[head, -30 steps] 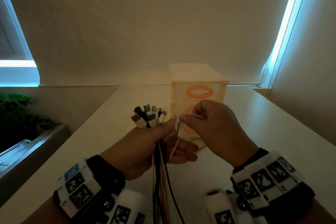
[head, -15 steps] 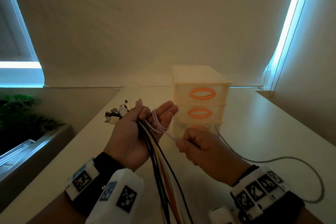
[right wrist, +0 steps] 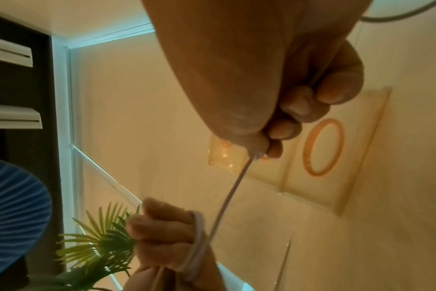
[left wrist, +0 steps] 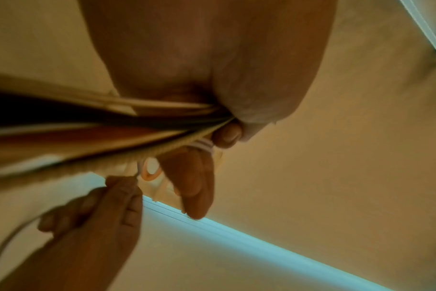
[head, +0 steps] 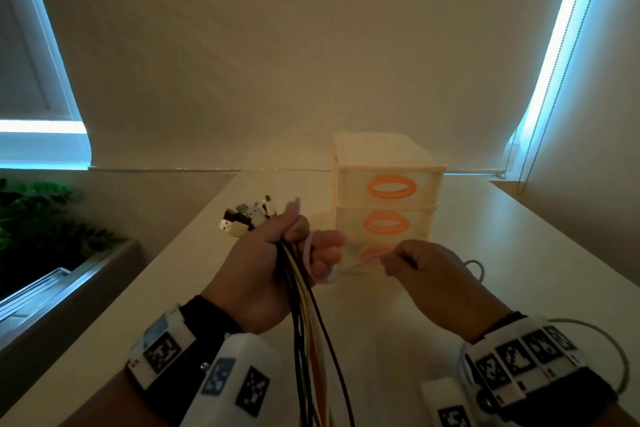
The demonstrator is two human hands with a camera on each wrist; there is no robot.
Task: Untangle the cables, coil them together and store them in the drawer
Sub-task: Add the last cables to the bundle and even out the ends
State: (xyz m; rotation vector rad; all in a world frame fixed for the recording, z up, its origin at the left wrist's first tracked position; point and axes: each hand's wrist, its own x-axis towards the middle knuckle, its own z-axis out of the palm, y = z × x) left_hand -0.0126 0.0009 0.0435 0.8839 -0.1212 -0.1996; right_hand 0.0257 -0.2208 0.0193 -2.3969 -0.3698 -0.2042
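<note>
Item: right hand [head: 426, 274]. Fingers [right wrist: 309, 102] pinched on the pale cable [right wrist: 227, 198], now raised level with the drawer unit's [head: 388, 163] lowest drawer, having been lower half a second ago.

Item: left hand [head: 270, 260]. Fingers [right wrist: 162, 220] clamped round the cable bundle [head: 308, 329], left of the drawer unit; pale cable looped about two of them (turn count unclear).

Item: connector ends [head: 242, 218], fanned above the fist, left of the unit.

Item: slack loop [head: 620, 357], on the surface near the right wrist.

Assessment: another wrap appears laid; coiling under way, drawers shut, storage pending.
</note>
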